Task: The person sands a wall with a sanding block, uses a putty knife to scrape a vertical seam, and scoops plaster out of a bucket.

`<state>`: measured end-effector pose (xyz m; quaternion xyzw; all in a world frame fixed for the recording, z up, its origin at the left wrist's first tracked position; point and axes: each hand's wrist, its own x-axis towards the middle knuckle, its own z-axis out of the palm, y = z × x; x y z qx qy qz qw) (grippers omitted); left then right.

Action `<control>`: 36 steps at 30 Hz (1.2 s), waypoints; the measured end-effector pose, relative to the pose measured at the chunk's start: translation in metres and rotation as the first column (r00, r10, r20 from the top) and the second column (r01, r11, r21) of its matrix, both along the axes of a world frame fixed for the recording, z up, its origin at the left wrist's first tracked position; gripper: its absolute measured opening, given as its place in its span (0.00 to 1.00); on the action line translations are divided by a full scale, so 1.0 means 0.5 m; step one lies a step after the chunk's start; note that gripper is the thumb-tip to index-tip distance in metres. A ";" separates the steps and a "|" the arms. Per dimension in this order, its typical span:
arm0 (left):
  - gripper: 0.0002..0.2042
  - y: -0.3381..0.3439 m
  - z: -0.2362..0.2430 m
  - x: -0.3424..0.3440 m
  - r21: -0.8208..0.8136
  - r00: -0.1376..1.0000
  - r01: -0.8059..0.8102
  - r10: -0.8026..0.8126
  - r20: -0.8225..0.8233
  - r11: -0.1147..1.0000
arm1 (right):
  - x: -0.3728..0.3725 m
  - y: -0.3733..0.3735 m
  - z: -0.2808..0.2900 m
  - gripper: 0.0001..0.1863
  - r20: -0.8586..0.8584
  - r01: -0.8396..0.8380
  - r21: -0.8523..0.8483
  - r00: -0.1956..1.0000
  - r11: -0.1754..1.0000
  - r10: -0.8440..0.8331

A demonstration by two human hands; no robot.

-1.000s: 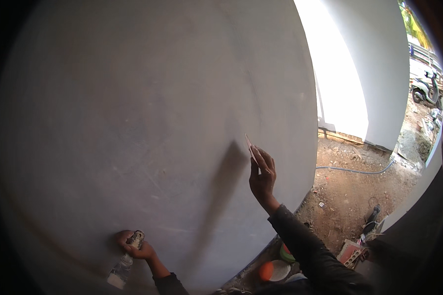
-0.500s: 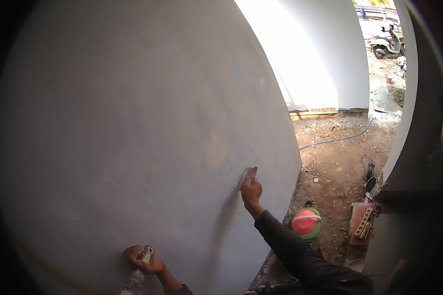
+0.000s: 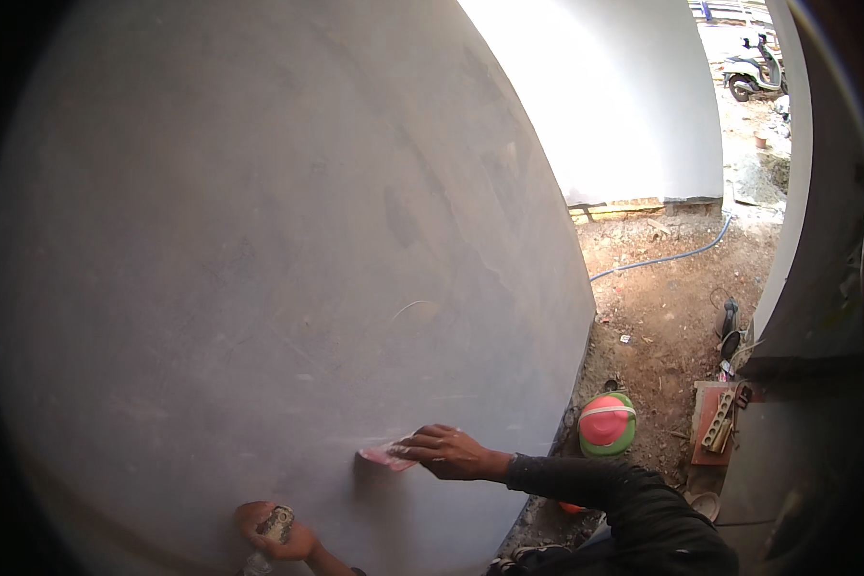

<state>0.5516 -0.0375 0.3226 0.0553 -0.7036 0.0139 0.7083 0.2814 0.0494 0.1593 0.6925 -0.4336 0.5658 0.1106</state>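
A large smooth grey plastered wall fills most of the view. My right hand presses a small reddish sanding pad flat against the wall low down. My left hand, lower and to the left, is closed around a small pale object and rests against the wall near the bottom edge. My right sleeve is dark.
Bare dirt ground lies to the right of the wall. A red and green ball-like container, a board with tools, a blue hose and a parked scooter are there. A white wall stands in sunlight behind.
My right hand has slid down the wall from about shoulder height to a low spot, turning flat with the pad. My left hand stays low on the wall. The view tilted downward.
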 end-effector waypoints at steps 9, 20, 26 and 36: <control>0.20 -0.069 -0.010 0.050 0.004 0.987 -0.131 0.130 0.095 0.991 | -0.283 -0.138 -0.091 0.16 0.958 0.317 0.267 0.013 0.910 -0.286; 0.22 -0.074 -0.029 0.066 -0.036 0.992 -0.114 0.116 0.054 0.993 | 0.026 0.005 0.005 0.26 0.052 -0.005 0.016 0.999 1.000 0.004; 0.23 -0.079 -0.023 0.053 -0.117 0.980 -0.182 0.190 0.055 0.976 | -0.279 -0.072 -0.029 0.18 0.734 0.746 0.060 0.418 0.664 -0.535; 0.21 -0.099 -0.027 0.088 -0.189 0.968 -0.249 0.250 -0.016 0.950 | -0.007 -0.023 -0.315 0.17 0.849 0.247 0.444 0.191 0.861 -0.493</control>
